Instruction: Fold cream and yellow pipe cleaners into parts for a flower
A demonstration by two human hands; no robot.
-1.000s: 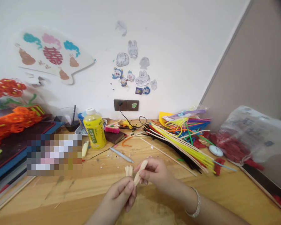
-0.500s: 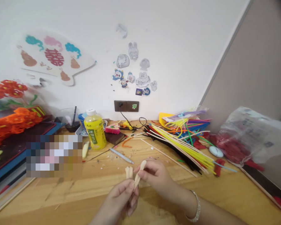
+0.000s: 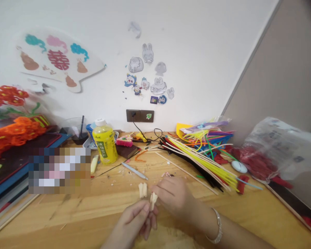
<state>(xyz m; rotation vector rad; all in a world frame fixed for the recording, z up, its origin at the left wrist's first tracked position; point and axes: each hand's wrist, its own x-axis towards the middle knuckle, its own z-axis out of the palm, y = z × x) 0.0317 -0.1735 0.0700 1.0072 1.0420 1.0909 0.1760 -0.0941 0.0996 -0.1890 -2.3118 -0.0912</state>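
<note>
My left hand (image 3: 134, 216) is closed at the lower middle, pinching a small cream chenille-stem piece (image 3: 153, 200) between thumb and fingers. The piece stands upright, and its top end looks forked. Close beside it on the right is my right hand (image 3: 175, 195), with the back turned to me and the fingers curled toward the piece. Its thumb and fingertips are mostly hidden, so what they grip cannot be made out. Just beyond my left thumb, a second cream folded chenille-stem piece (image 3: 142, 190) lies on the wooden table (image 3: 93, 214).
A grey pen (image 3: 134, 171) and a yellow drink bottle (image 3: 105, 141) are beyond my hands. Bundled chenille stems (image 3: 204, 162) spread to the right, near a white oval object (image 3: 239, 167) and a plastic bag (image 3: 282, 148). Orange fuzzy flowers (image 3: 18, 133) stand at left.
My right hand has turned over and its fingers have come down over the cream piece, which was raised higher and tilted. The second piece now shows apart from my left hand.
</note>
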